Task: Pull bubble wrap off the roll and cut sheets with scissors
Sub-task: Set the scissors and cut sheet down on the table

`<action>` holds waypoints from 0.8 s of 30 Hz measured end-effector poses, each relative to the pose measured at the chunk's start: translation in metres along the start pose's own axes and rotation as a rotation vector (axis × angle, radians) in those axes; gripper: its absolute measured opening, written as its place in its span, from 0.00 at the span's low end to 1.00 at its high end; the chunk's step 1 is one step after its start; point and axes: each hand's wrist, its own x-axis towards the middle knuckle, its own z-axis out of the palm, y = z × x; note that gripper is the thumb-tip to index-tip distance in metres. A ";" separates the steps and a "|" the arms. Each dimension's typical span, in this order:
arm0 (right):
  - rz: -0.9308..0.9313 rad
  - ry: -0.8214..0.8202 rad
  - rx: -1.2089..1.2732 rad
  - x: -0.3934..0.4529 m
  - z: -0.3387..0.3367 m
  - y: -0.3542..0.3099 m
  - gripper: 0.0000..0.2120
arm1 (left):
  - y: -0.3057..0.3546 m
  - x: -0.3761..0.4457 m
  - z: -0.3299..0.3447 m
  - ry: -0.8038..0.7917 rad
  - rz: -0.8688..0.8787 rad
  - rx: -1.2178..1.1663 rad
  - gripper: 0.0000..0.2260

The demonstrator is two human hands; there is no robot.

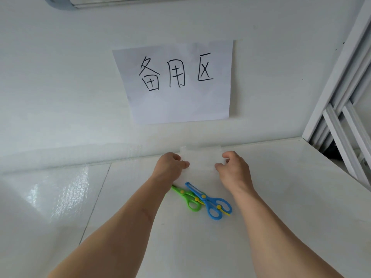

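A small clear bubble wrap sheet [201,159] lies on the white table by the back wall. My left hand [170,166] pinches its left edge and my right hand [233,168] pinches its right edge. A long roll of bubble wrap [84,152] lies along the wall, with loose wrap [60,189] spread over the table's left part. Blue scissors [208,200] and green scissors [186,197] lie shut between my forearms, handles toward me, the blue pair partly over the green.
A paper sign [176,81] with handwritten characters hangs on the wall above the sheet. A white metal frame [341,109] stands at the right, beyond the white table [281,197] edge. A seam runs down the tabletop at left of centre.
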 end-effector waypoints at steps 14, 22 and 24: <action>-0.388 -0.036 -0.333 0.005 0.028 -0.013 0.20 | -0.038 0.002 -0.031 0.068 0.321 0.292 0.24; -0.461 -0.498 -0.693 0.015 0.026 -0.010 0.26 | -0.045 0.020 -0.028 -0.154 0.381 0.702 0.22; -0.435 -0.517 -0.717 0.015 0.029 -0.006 0.26 | -0.046 0.023 -0.029 -0.151 0.394 0.757 0.21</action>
